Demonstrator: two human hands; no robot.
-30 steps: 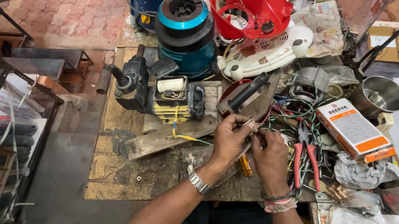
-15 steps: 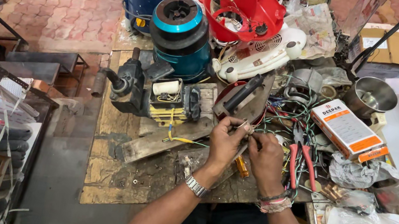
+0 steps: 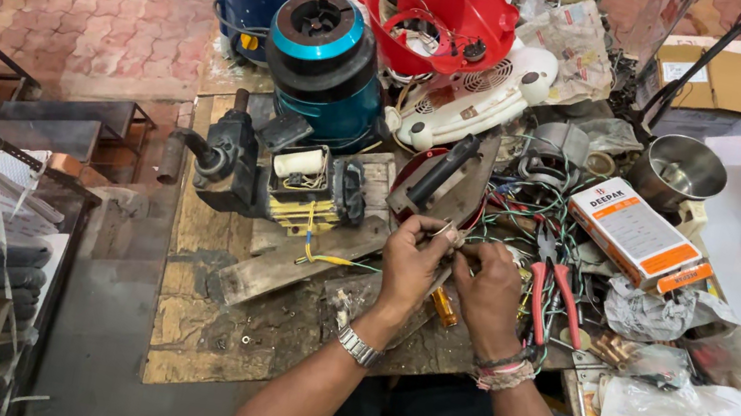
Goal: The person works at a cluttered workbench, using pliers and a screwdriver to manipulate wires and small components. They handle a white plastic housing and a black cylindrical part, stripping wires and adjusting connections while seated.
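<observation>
Both hands work close together over the middle of the counter (image 3: 197, 330), a scarred wooden top. Left hand (image 3: 409, 268) and right hand (image 3: 486, 289) meet at a thin wire end (image 3: 449, 236), fingers of each pressed together and pinching it; what exactly sits between the fingertips is too small to tell. The wire's short visible run lies roughly 9-to-3 o'clock between the hands, held raised off the clutter, likely so the fingertips can work it free of the tangle below.

At 10 o'clock of the hands: an open electric motor (image 3: 279, 182), its long axis left-right, shaft stub pointing toward 9 o'clock. Yellow leads trail from it toward the hands. At 12 o'clock, a teal mixer base (image 3: 326, 68) and a red plastic housing (image 3: 426, 10). Red-handled pliers (image 3: 553, 296) lie just beside the right hand at 3 o'clock, handles toward 6, within easy reach. An orange-and-white box (image 3: 638, 233) sits at 2 o'clock.
</observation>
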